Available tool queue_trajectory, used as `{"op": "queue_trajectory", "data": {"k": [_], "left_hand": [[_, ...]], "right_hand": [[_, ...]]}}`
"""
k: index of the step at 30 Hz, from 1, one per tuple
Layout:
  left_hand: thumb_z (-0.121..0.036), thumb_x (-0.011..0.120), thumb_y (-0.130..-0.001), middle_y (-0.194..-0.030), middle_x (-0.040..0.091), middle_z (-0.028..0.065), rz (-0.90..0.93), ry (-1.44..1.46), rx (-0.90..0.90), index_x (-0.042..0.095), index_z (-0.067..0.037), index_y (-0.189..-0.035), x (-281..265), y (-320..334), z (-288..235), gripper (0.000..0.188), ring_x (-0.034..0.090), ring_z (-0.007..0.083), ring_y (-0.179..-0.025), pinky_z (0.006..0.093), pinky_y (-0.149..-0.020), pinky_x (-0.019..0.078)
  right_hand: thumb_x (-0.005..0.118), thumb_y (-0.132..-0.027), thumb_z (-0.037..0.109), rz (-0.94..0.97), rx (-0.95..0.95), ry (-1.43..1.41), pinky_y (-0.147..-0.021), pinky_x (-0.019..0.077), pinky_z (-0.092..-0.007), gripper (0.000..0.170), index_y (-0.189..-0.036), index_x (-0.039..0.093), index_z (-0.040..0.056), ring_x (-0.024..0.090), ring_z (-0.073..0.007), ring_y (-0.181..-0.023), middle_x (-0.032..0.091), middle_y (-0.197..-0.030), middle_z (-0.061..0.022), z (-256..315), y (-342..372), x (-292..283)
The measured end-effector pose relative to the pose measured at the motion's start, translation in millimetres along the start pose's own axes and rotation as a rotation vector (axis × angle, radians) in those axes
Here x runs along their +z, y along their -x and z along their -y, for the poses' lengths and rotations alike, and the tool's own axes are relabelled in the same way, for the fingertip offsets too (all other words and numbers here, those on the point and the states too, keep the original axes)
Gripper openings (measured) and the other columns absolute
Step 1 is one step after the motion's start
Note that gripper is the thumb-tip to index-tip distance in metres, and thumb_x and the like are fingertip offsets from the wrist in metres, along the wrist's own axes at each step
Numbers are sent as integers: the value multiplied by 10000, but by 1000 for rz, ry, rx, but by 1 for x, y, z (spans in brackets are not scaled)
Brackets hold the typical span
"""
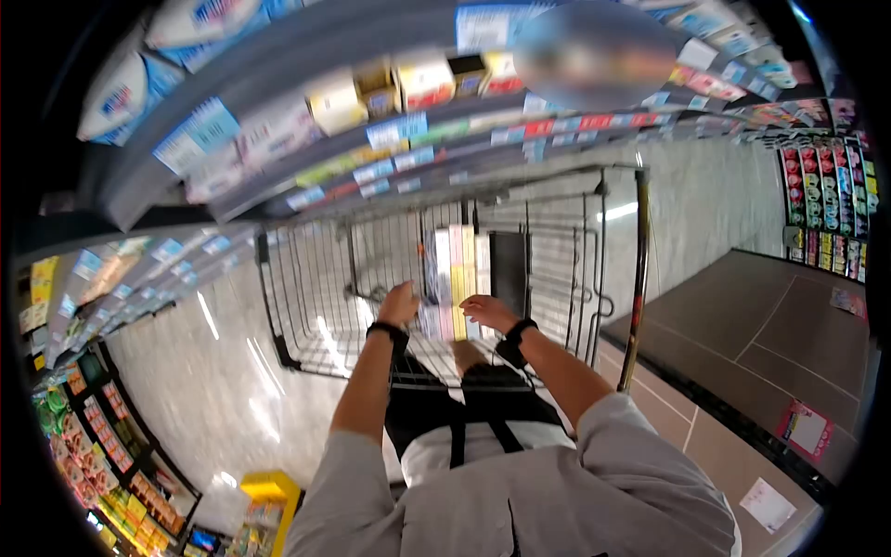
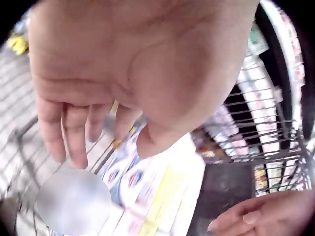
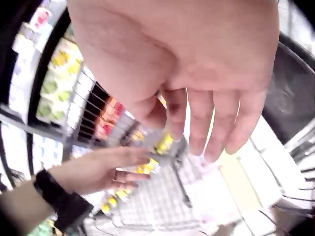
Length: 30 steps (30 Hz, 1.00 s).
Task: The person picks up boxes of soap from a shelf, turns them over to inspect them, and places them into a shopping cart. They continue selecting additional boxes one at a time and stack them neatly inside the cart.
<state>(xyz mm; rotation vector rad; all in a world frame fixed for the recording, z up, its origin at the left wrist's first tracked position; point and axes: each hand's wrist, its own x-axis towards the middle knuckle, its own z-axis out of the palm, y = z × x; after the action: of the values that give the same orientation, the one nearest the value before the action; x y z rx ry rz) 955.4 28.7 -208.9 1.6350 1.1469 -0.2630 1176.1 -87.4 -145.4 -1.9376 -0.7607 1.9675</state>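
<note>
A row of small cartons [image 1: 457,278], white, yellow, pink and blue, stands packed together inside a wire shopping cart [image 1: 640,232]. Over the left end of the row hovers my left hand [image 1: 400,304], its fingers loosely bent and holding nothing. Close above the right end is my right hand [image 1: 492,313], fingers relaxed and slightly apart. The left wrist view shows blue-and-white cartons [image 2: 130,179] below the left fingertips. In the right wrist view, pale cartons [image 3: 211,191] lie under the right fingers, with the left hand [image 3: 108,167] across from them.
A flat black piece [image 1: 509,274] stands beside the cartons. Shelves [image 1: 316,56] with packages and blue price tags run along the front. Grey floor [image 1: 158,371] lies to the left, a low brown platform [image 1: 761,320] to the right, and a yellow display stand [image 1: 278,492] behind left.
</note>
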Motion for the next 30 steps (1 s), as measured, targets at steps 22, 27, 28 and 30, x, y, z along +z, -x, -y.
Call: {"op": "queue_trajectory", "data": {"k": [22, 27, 28, 30], "left_hand": [[-211, 686, -813, -786, 621, 111, -1094, -116, 817, 586, 51, -1027, -321, 115, -448, 353, 604, 188, -654, 306, -593, 466], [-214, 685, -835, -707, 623, 80, -890, 155, 886, 605, 58, -890, -329, 101, -451, 289, 571, 121, -601, 254, -546, 434], [-187, 666, -857, -825, 633, 67, -845, 236, 867, 587, 47, -1014, -328, 105, -447, 292, 569, 71, -646, 206, -517, 409], [-180, 651, -868, -850, 612, 47, -880, 335, 960, 550, 26, -1097, -315, 121, -440, 324, 540, 56, -638, 194, -500, 387]], "right_hand": [[518, -846, 8, -604, -1494, -276, -701, 486, -217, 330, -1168, 565, 65, 565, -104, -902, 522, -1225, -65, 361, 213, -143], [524, -846, 18, -606, -1477, -273, -705, 487, -225, 337, -1176, 565, 70, 574, -100, -900, 528, -1220, -71, 356, 214, -148], [528, -846, 24, -595, -1464, -274, -706, 488, -227, 337, -1178, 565, 71, 577, -101, -898, 527, -1223, -72, 356, 217, -147], [540, -851, 50, -603, -1483, -287, -712, 476, -223, 329, -1178, 567, 70, 574, -93, -887, 558, -1159, -66, 353, 211, -147]]}}
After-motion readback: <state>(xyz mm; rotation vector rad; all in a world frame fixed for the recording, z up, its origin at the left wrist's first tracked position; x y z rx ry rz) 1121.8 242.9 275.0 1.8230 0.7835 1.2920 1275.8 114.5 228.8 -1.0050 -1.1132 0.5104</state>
